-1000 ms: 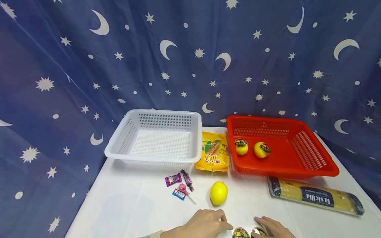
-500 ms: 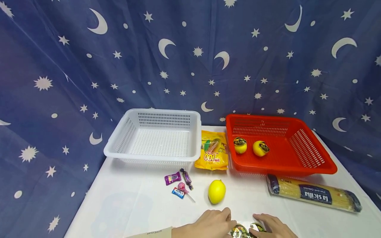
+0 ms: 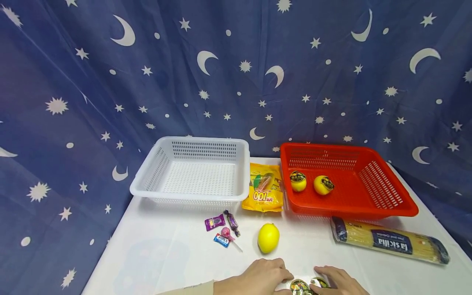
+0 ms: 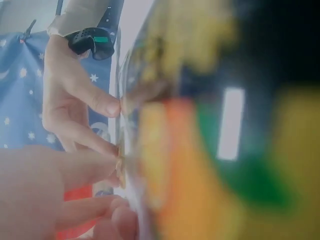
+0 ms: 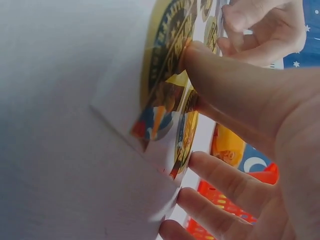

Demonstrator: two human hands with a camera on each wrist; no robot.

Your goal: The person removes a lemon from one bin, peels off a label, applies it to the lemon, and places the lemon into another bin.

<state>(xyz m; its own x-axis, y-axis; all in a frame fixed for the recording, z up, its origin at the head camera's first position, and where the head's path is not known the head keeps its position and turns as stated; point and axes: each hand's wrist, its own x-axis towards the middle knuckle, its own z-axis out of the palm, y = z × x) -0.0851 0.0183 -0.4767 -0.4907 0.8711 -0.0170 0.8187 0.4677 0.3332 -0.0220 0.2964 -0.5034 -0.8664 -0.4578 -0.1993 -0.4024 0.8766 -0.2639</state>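
Note:
At the bottom of the head view lies a glossy sheet of round gold-and-black fruit stickers (image 3: 300, 287). My left hand (image 3: 258, 277) bends over its left side, thumb and forefinger pinching at an edge; whether a single sticker has lifted there cannot be told. My right hand (image 3: 341, 282) spreads over the sheet's right side. Its thumb (image 5: 205, 62) presses on a sticker in the right wrist view, and the other fingers rest along the sheet's edge. A large blurred patch of coloured print (image 4: 215, 150) fills much of the left wrist view. Beyond the hands sits a plain lemon (image 3: 268, 238).
Two stickered lemons (image 3: 323, 185) lie in a red basket (image 3: 350, 209). A white basket (image 3: 189, 197) stands left, with a yellow candy bag (image 3: 263, 188) between them. Several wrapped candies (image 3: 215, 222) and a lollipop (image 3: 226, 233) lie ahead; a spaghetti pack (image 3: 391, 241) lies right.
My left hand has moved slightly right, and its thumb now shows beside the sticker. My right hand has hardly moved. The lemons, baskets and candies stay put.

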